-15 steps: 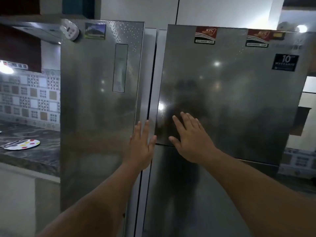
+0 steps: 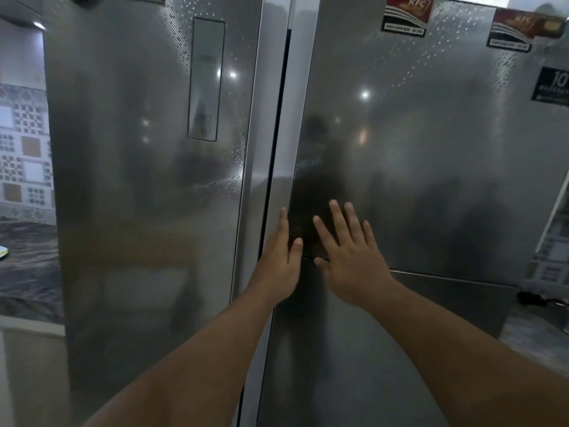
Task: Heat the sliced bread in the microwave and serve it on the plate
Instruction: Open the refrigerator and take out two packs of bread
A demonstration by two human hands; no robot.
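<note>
A steel fridge fills the view, with a tall left door (image 2: 147, 211) and an upper right door (image 2: 431, 164). My left hand (image 2: 280, 263) is open, fingers up, at the left edge of the right door by the dark gap between the doors. My right hand (image 2: 348, 257) is flat and open on the lower left corner of the upper right door, just above the seam to the lower door (image 2: 354, 365). Neither hand holds anything. No bread, microwave or whole plate shows; only a plate's rim (image 2: 3, 251) peeks in at the far left.
A dark marbled counter (image 2: 27, 266) with a patterned tile wall (image 2: 24, 149) lies left of the fridge. A control panel (image 2: 204, 78) sits in the left door. Stickers (image 2: 406, 15) mark the top of the right door. A white shelf unit (image 2: 554, 251) stands at far right.
The view has moved closer to the fridge. My left hand has shifted right, from the left door's edge to the edge of the right door. My right hand stays on the right door.
</note>
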